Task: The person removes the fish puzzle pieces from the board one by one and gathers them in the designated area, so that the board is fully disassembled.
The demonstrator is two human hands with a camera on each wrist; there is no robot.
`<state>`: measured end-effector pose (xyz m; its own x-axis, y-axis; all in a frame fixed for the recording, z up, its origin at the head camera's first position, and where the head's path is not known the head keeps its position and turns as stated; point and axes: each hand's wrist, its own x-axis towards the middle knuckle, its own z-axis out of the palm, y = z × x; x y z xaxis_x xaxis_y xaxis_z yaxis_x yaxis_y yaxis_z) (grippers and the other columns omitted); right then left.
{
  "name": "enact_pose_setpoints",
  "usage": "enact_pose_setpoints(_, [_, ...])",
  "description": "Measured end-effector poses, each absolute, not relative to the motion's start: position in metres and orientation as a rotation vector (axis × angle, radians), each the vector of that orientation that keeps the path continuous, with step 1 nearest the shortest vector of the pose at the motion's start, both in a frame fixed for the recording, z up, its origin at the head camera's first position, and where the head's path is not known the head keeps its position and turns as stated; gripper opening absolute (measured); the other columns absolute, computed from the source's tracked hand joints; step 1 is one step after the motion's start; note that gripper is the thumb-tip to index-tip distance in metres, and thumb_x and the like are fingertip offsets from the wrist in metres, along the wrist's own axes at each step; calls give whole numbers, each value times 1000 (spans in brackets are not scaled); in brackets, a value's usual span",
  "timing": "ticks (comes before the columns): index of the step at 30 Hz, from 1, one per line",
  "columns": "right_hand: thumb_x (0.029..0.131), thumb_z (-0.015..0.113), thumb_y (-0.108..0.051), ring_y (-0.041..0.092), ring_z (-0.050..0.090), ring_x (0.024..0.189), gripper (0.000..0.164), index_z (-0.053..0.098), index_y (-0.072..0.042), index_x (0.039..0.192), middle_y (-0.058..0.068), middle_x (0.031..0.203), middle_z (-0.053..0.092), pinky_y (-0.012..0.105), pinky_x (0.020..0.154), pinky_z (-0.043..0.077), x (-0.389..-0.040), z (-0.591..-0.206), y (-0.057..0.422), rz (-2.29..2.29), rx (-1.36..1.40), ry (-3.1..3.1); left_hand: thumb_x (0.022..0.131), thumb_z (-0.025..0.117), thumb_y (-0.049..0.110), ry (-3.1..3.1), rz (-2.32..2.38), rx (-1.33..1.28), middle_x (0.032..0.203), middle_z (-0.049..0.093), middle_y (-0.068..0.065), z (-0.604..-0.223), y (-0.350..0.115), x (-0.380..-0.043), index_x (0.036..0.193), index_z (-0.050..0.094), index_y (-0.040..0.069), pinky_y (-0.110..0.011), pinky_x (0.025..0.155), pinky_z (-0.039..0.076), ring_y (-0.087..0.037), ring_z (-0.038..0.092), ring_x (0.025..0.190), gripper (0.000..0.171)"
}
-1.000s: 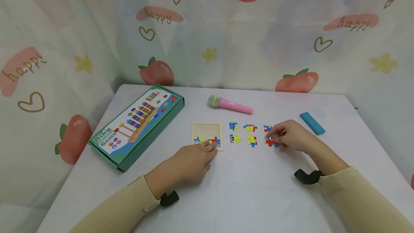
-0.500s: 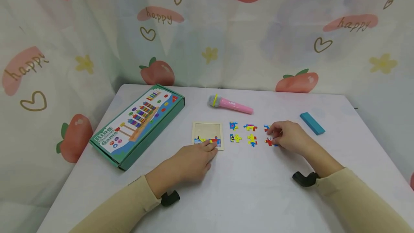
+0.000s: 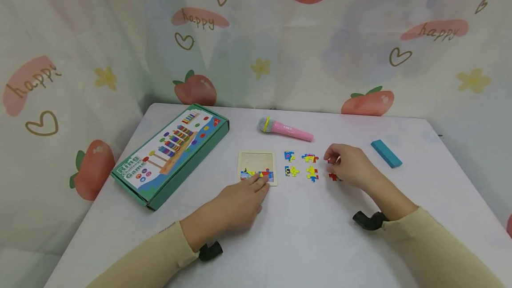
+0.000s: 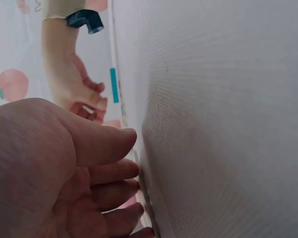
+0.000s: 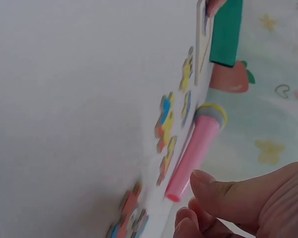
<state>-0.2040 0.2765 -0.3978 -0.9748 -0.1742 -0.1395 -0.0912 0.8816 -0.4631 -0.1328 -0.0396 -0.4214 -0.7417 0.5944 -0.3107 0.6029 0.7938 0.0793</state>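
My left hand (image 3: 239, 202) rests its extended fingers on the near edge of a small wooden puzzle tray (image 3: 275, 159). A row of joined, colourful jigsaw pieces (image 3: 247, 174) lies along the tray's near side, partly under those fingers. My right hand (image 3: 352, 163) hovers at the rightmost column of loose pieces, its fingers bent and its thumb near the fingertips. Nothing is visibly pinched in the right wrist view. Below the fingers lies a red jigsaw piece (image 3: 334, 177); the piece above it is mostly covered. Yellow-and-blue pieces (image 3: 312, 173) sit between tray and right hand.
A pink toy microphone (image 3: 290, 131) lies behind the pieces. On the left is a green ring-game box (image 3: 172, 154). A teal block (image 3: 386, 153) lies to the right on the white-covered table (image 3: 296, 243). A patterned cloth hangs behind.
My right hand has shifted slightly left and away from me, from the lower right red piece toward the upper one. My left hand has stayed on the tray.
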Motion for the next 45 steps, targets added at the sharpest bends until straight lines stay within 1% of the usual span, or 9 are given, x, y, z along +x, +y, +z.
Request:
enact_pose_setpoints(6, [93,81,-8,25,60,91,20,72,-8,111,6,97,67,29,71,52,-204,-391,234,-739,-337,2866,112,55,37,2652,58,918,179,29,3,-421,-45,-133,167,42,17,-43,130,38,-20,26,168,60])
enact_pose_setpoints(13, [94,79,-5,20,62,85,18,74,-10,110,3,95,69,31,72,53,-207,-390,174,-875,-531,2770,111,58,32,2686,128,975,171,47,0,-417,-59,-129,160,54,15,-41,127,43,-20,42,161,51])
enact_pose_setpoints(17, [94,77,-4,18,62,84,21,74,-12,114,1,98,69,30,76,53,-210,-398,142,-901,-601,2678,111,58,32,2741,152,900,168,50,-5,-412,-72,-128,156,58,14,-46,125,46,-25,45,159,49])
enact_pose_setpoints(21, [93,78,-3,17,64,88,30,73,-13,122,3,106,71,31,82,55,-214,-410,120,-910,-629,2610,110,60,34,2772,154,804,170,46,-13,-411,-87,-132,156,59,18,-54,126,44,-35,42,160,49])
enact_pose_setpoints(24, [92,80,-2,16,66,90,38,72,-12,127,5,114,72,32,86,57,-216,-418,112,-925,-646,2591,110,61,35,2762,155,775,172,42,-16,-411,-93,-135,159,56,21,-58,128,39,-40,37,162,51])
enact_pose_setpoints(26, [91,81,-1,16,65,91,42,71,-12,130,6,117,72,32,87,57,-216,-422,110,-939,-635,2588,110,60,36,2750,164,771,173,40,-16,-411,-94,-136,160,55,22,-60,129,37,-40,35,163,52])
enact_pose_setpoints(32, [90,81,-1,15,65,83,49,69,-13,136,7,121,71,30,84,56,-213,-425,110,-972,-572,2576,109,62,39,2708,187,735,175,37,-12,-415,-94,-139,162,52,27,-59,131,33,-37,33,164,55])
enact_pose_setpoints(38, [90,81,-3,15,62,89,47,71,-11,135,5,112,69,31,88,55,-208,-423,106,-896,-574,2586,108,63,40,2700,183,731,175,38,-11,-417,-96,-142,161,53,29,-55,131,36,-35,36,164,55])
enact_pose_setpoints(45, [90,83,-6,17,59,93,36,75,-13,124,4,106,66,35,91,54,-205,-421,98,-829,-540,2620,108,64,38,2706,180,749,174,40,-12,-418,-100,-143,160,55,30,-55,128,40,-35,39,162,53])
